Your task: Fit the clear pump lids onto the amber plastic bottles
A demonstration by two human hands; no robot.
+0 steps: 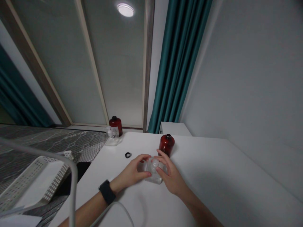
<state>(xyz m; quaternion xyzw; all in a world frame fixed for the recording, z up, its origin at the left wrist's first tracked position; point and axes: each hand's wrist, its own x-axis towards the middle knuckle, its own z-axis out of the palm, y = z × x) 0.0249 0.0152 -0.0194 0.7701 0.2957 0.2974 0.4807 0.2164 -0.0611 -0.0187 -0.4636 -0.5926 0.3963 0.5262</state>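
Both hands meet over a small clear plastic bottle (154, 174) lying on the white table (213, 176). My left hand (132, 171), with a black watch on the wrist, curls around its left side. My right hand (169, 176) pinches the round clear cap at its top with fingers and thumb. Just behind the hands stands an open dark red bottle (166, 144). A small black ring (127, 154) lies on the table to the left of the hands.
A second, capped dark red bottle (115, 125) stands at the table's far left corner beside a clear container (112, 138). A white perforated basket (35, 183) sits off the left edge. Teal curtains (180, 63) and a grey wall lie behind.
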